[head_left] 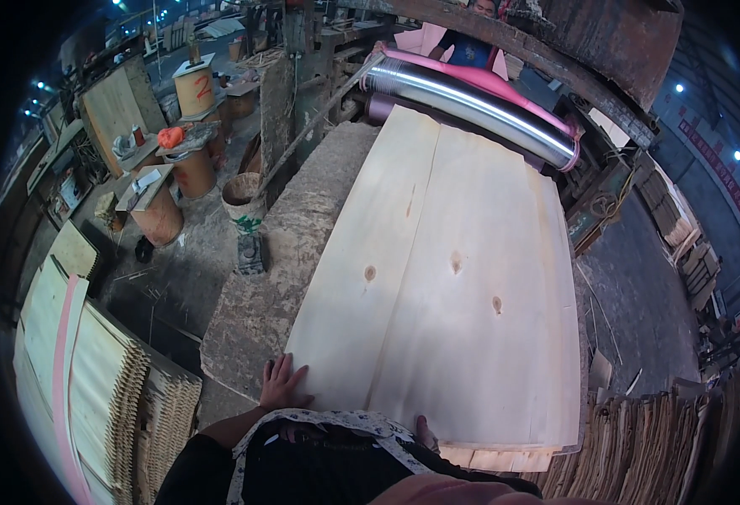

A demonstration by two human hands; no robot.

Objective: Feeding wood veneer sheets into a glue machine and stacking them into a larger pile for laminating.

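Pale wood veneer sheets (471, 252) with a long seam and several brown knots lie before me, their far end close to a shiny metal roller (471, 105). My left hand (282, 384) rests at their near left corner, fingers spread and open, holding nothing. At the near edge of the veneer is my right hand (426, 433); one stretched digit shows, and the rest is hidden by my clothing and the hand's own angle, so its grip cannot be made out. Above the roller runs a pink-covered bar or roll (488, 80).
A worn ledge (294, 227) bearing a bucket (242, 194) runs along the left. Stacked veneer (67, 345) stands at the lower left, more sheets (639, 442) at the lower right. Drums (158, 215) are farther left. Beyond the roller stands another person (469, 52).
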